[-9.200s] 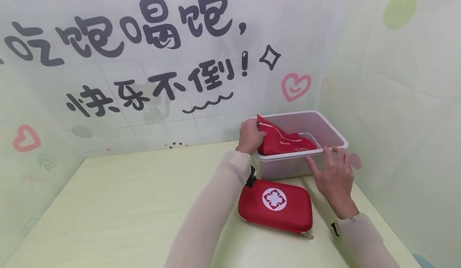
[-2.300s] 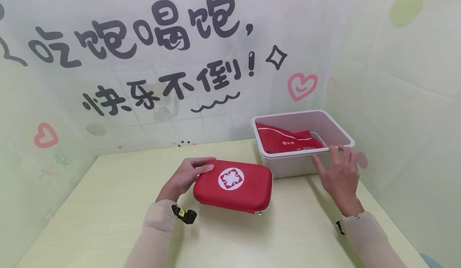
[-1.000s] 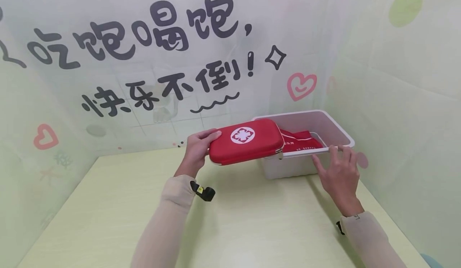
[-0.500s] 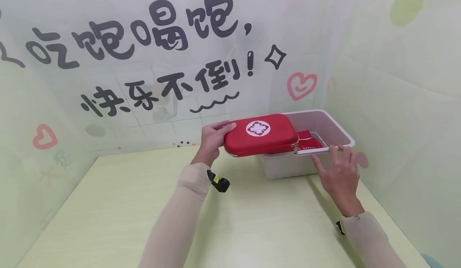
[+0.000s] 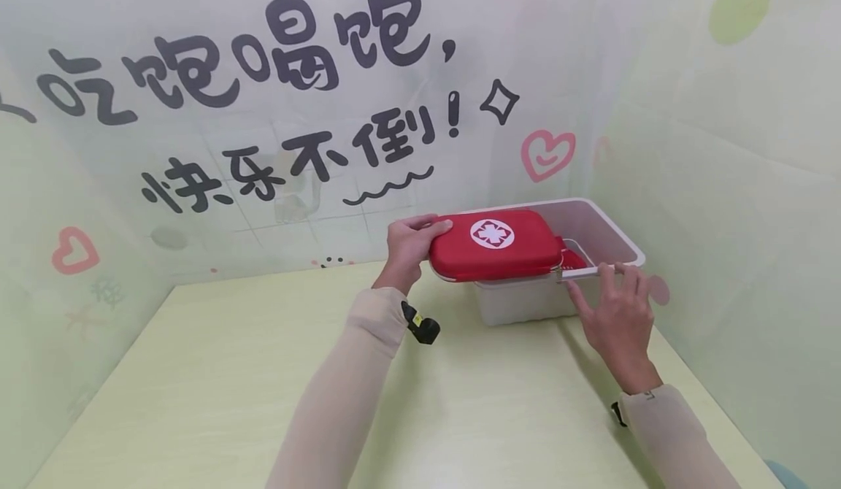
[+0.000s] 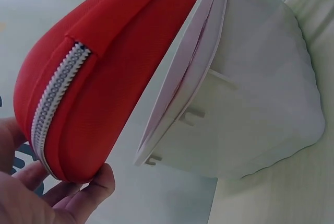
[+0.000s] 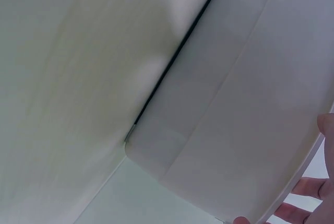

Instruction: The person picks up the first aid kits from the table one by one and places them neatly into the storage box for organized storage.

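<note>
A red zippered first-aid case (image 5: 453,252) with a white cross emblem is held at its left end by my left hand (image 5: 406,249), thumb on top and fingers beneath. It hangs over the left part of a pale plastic box (image 5: 519,303), hiding much of the opening. The left wrist view shows the case (image 6: 130,62) apart from the box wall (image 6: 261,83), with its zipper closed. Inside the box, part of a red cloth item (image 5: 574,258) shows. My right hand (image 5: 617,321) grips the box's front rim near the right corner, fingers over the edge.
The box stands on a pale yellow table (image 5: 230,372), near the back and right edges. A printed wall hanging (image 5: 296,146) rises behind the table and along its sides. Black devices are strapped at both wrists, the left device (image 5: 423,326) projecting over the table.
Earlier the left hand was at the red cloth in the box while the case lay on the table. It has since lifted the case and moved it right, over the box. The right hand keeps its place.
</note>
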Available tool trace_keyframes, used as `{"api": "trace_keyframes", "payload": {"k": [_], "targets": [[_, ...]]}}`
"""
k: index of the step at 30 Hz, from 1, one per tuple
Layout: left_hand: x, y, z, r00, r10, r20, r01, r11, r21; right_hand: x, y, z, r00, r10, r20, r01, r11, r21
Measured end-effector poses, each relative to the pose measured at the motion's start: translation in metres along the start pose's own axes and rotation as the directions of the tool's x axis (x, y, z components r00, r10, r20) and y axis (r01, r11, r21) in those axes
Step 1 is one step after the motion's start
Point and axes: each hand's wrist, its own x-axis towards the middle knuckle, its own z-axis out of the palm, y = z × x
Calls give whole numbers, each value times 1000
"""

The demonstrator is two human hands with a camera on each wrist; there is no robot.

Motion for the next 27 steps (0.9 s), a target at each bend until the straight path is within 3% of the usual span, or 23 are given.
{"api": "trace_keyframes", "payload": {"k": [9,27], "targets": [[3,2,21,999,-18,-38,18,1000,11,0,1,0,1000,7,3,-7,1000,-7],[9,-1,55,989,8,-149,1,998,61,2,4,2,1000,0,13,0,1000,-6]]}}
